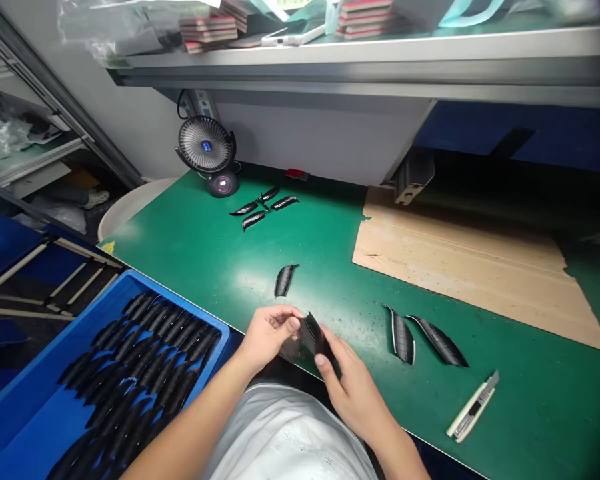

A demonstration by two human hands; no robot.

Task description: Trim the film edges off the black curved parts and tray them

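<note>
My right hand [347,380] wraps its fingers and thumb around a black curved, glossy piece [316,339], held tilted above the bench's near edge. At the upper end of that piece, my left hand [273,333] pinches with thumb and forefinger, close against its edge. Just beyond my hands lies a similar black piece [285,280] with a pointed tip. To the right rest two more, a narrow curved piece [403,337] and a longer curved piece [439,340]. A utility knife [474,407] with its blade out lies at the right.
On the left, a blue bin [125,275] holds rows of black curved pieces. The green bench [190,247] carries a small fan [207,150], several paired black pieces [265,207], a red object [296,174] and a cardboard sheet [460,267]. A loaded shelf [360,70] overhangs it.
</note>
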